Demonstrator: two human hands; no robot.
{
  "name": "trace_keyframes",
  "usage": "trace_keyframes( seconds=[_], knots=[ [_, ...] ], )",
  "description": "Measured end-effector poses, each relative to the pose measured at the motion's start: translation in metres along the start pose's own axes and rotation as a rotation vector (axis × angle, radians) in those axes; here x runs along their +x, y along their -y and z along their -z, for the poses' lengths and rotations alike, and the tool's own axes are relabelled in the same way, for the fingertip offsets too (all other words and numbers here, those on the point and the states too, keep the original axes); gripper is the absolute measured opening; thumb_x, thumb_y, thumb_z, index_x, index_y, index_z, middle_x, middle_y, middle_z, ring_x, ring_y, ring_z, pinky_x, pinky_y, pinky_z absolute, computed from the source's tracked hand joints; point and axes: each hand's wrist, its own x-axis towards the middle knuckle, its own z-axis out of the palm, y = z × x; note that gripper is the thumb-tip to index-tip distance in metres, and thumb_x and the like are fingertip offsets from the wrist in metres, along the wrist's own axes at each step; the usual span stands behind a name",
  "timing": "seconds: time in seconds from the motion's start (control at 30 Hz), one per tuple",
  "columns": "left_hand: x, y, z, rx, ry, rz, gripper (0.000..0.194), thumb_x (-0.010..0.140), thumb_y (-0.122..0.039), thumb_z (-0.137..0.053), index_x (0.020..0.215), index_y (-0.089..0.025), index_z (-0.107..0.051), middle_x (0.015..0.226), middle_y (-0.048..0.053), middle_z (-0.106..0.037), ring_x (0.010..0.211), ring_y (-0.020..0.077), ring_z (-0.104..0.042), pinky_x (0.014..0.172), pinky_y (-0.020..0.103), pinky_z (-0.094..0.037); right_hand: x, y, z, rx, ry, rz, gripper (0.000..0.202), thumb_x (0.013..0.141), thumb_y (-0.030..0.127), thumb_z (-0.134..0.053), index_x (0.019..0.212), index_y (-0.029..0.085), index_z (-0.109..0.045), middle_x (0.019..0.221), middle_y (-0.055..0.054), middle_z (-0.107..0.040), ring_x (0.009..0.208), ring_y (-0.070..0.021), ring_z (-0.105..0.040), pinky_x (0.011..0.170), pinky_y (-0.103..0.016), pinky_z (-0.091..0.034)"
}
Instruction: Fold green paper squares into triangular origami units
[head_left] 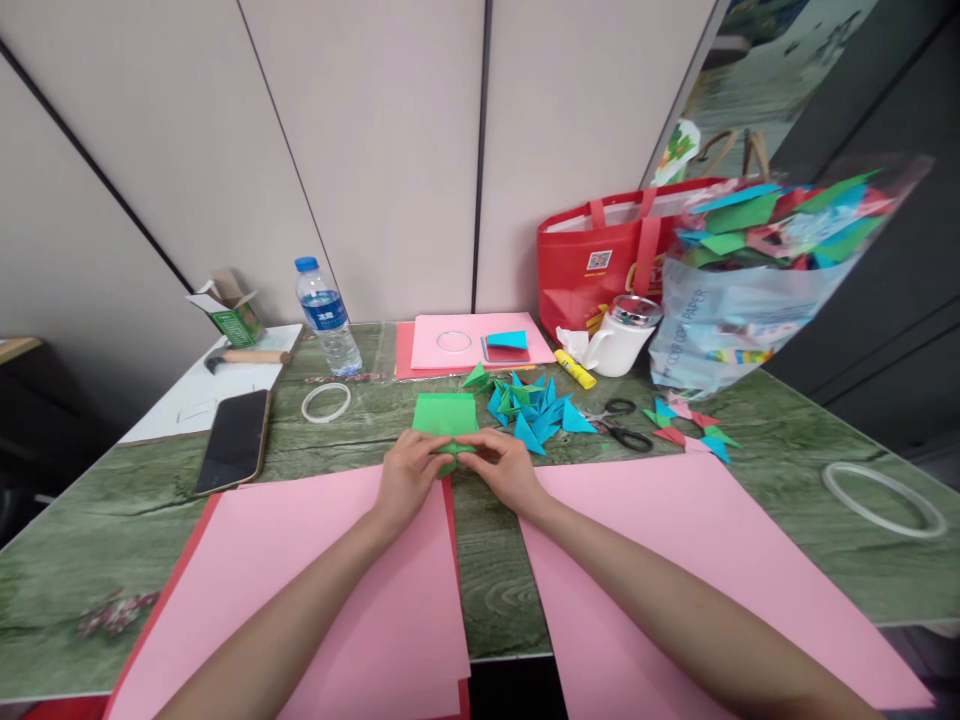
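My left hand (411,468) and my right hand (504,464) meet at the middle of the table, thumbs and fingertips pinched on a small piece of green paper. Just behind the fingers lies a flat green paper (445,411), its near part hidden by my hands. I cannot make out how the held piece is folded. Close to my right hand is a loose pile of blue and green folded paper pieces (538,408). Black-handled scissors (624,424) rest at the right end of that pile.
Large pink sheets (315,580) lie under both forearms. A water bottle (328,318), a phone (235,440), a hammer (247,357) and a white ring (326,402) are at left. A glue stick (575,369), a white mug (619,340), a red bag (577,262) and a plastic bag of folded paper (720,310) stand at right.
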Motion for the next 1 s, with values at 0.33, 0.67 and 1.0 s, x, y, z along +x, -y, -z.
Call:
trace_keyframes(
  seconds=[0.33, 0.67, 1.0],
  knots=[
    [-0.002, -0.007, 0.0, 0.126, -0.036, -0.138, 0.012, 0.078, -0.021, -0.054, 0.087, -0.018, -0.061, 0.076, 0.004, -0.056, 0.077, 0.0162, -0.05, 0.07, 0.03, -0.042, -0.004, 0.003, 0.0, -0.108, -0.045, 0.174, 0.016, 0.077, 0.026, -0.056, 0.089, 0.023, -0.067, 0.076, -0.003, -0.059, 0.072, -0.0145, -0.055, 0.064, -0.028, -0.043],
    [0.0, -0.016, 0.002, 0.066, 0.022, -0.036, 0.01, 0.079, -0.023, -0.051, 0.081, -0.017, -0.058, 0.087, 0.006, -0.05, 0.088, 0.0173, -0.048, 0.078, 0.031, -0.04, -0.007, 0.004, -0.003, -0.217, -0.082, 0.199, 0.012, 0.079, 0.026, -0.052, 0.081, 0.02, -0.062, 0.086, -0.007, -0.055, 0.082, -0.0172, -0.053, 0.07, -0.03, -0.043],
    [-0.001, -0.008, -0.001, -0.296, 0.069, 0.282, 0.028, 0.07, -0.033, -0.06, 0.091, -0.016, -0.051, 0.06, -0.005, -0.052, 0.057, 0.0098, -0.052, 0.056, 0.022, -0.041, -0.003, 0.005, -0.002, 0.213, 0.095, -0.112, 0.021, 0.076, 0.034, -0.054, 0.091, 0.02, -0.057, 0.078, -0.002, -0.061, 0.06, -0.0137, -0.06, 0.058, -0.027, -0.05]
  ],
)
